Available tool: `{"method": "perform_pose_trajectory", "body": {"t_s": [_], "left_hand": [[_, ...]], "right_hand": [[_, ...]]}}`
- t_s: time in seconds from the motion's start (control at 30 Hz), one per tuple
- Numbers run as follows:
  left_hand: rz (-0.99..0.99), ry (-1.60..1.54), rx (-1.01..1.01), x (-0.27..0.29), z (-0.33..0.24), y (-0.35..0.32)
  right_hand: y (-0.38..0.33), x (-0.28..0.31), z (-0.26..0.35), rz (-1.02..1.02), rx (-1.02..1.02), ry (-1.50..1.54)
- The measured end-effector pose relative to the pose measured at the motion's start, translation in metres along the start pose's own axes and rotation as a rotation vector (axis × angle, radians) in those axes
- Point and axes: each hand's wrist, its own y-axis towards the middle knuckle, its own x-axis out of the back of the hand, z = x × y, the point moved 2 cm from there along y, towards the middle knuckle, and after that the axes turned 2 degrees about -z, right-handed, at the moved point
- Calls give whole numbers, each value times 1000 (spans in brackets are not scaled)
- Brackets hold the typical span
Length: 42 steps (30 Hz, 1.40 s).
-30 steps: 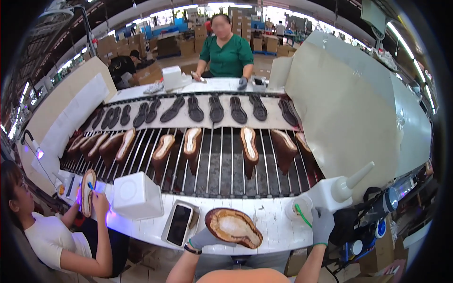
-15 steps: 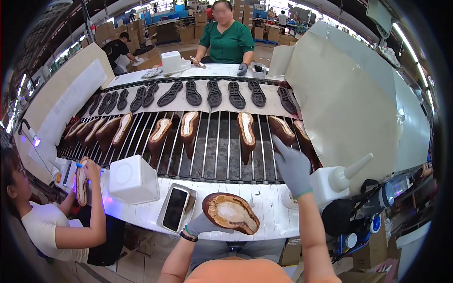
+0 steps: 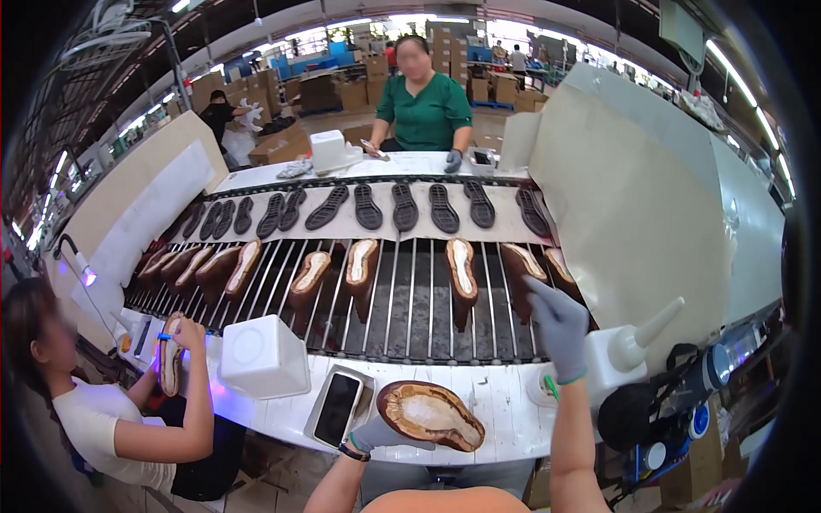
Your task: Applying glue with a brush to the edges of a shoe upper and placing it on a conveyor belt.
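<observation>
My left hand (image 3: 389, 436), in a grey glove with the palm under it, holds a brown shoe upper (image 3: 428, 414) above the table's near edge. Its pale underside faces up. My right hand (image 3: 560, 333), also gloved, reaches over the rack's right part, fingers stretched out and nothing visible in them. Its fingertips are beside a brown upper (image 3: 522, 262) on the rack; I cannot tell whether they touch. Below the right wrist stands a white round pot (image 3: 537, 390), partly hidden, with a thin green strip beside it.
More uppers (image 3: 362, 263) sit sole-side up on the metal-bar rack (image 3: 414, 333); black outsoles (image 3: 404, 205) lie behind. A phone (image 3: 339, 409) in a tray, a white box (image 3: 263, 357) and a white bottle (image 3: 617, 350) stand nearby. Co-workers sit at left (image 3: 111, 419) and opposite (image 3: 423, 107).
The view has tilted, so the scene sits lower and further right. My right hand has shifted slightly right relative to the upper beside it. My left hand still holds its upper.
</observation>
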Motion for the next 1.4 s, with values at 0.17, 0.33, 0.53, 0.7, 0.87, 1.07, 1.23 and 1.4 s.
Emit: {"method": "perform_pose_trajectory", "body": {"t_s": [0.17,0.33,0.53,0.7,0.87,1.07,1.23,1.4], "left_hand": [[20,-85,72,12,-5,-1],[5,-362,194,27,28,-27],[-14,-379,232,19,16,-25],[-32,49,-85,0,-17,-12],[-86,-382,244,24,42,-26],[154,-858,148,23,19,-21],[93,-731,168,19,24,-23],[-8,-450,136,23,37,-29]], "right_hand": [[-34,49,-130,-61,-260,-188],[-42,63,-144,28,-46,-551],[-45,57,-159,115,-20,-525],[-50,60,-165,144,12,-606],[-47,55,-165,175,-33,-583],[-45,60,-167,156,-3,-556],[-46,58,-170,172,-136,-509],[-44,58,-169,164,-32,-538]]}}
